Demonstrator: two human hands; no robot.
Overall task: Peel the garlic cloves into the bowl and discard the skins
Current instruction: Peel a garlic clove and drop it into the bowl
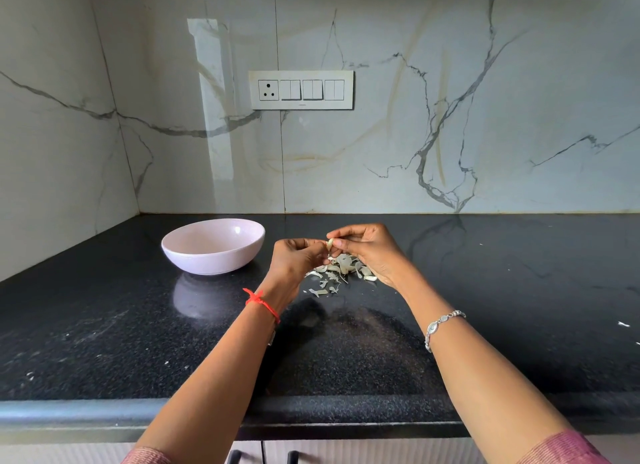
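A pale garlic clove (pixel 330 245) is held above the black counter, pinched between the fingertips of both hands. My left hand (pixel 294 261) grips it from the left and my right hand (pixel 369 252) from the right, fingers curled. Below the hands lies a heap of garlic skins (pixel 341 271), with what may be whole cloves among them. A pale pink bowl (pixel 213 245) stands to the left of my hands; its inside is mostly hidden from this angle.
The black granite counter (pixel 485 290) runs to a marble wall at the back and on the left. A switch panel (pixel 301 89) sits on the back wall. Small white flecks (pixel 623 324) lie at the far right. The counter's front edge is near my elbows.
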